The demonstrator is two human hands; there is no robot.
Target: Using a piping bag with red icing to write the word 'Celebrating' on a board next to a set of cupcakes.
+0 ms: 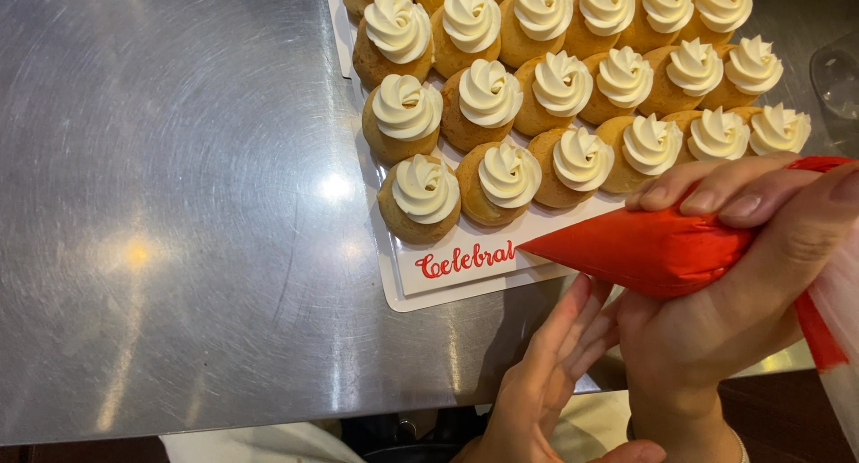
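Head view, item one: soft red cone-shaped plastic piping bag (649,248), lying nearly level over the near edge of the brushed steel worktop (179,203), pointed tip at the front rim of the white rectangular cardboard tray (394,288) with red script lettering. Clasped around its wide rear by the right hand (743,284), fingers wrapped over the top, thumb beneath. Left hand (546,373) loosely open, holding nothing, fingertips touching the bag's underside near the right palm.

Handling, judged: pliant and probably light; likely yields to any squeeze, so best gripped at the full rear, guided lightly near the tip.

Item two: rows of small round golden pastry puffs (419,199), each capped with a white cream rosette; probably fragile, easily smeared.

Far right edge: clear glass vessel (837,78), partly seen.
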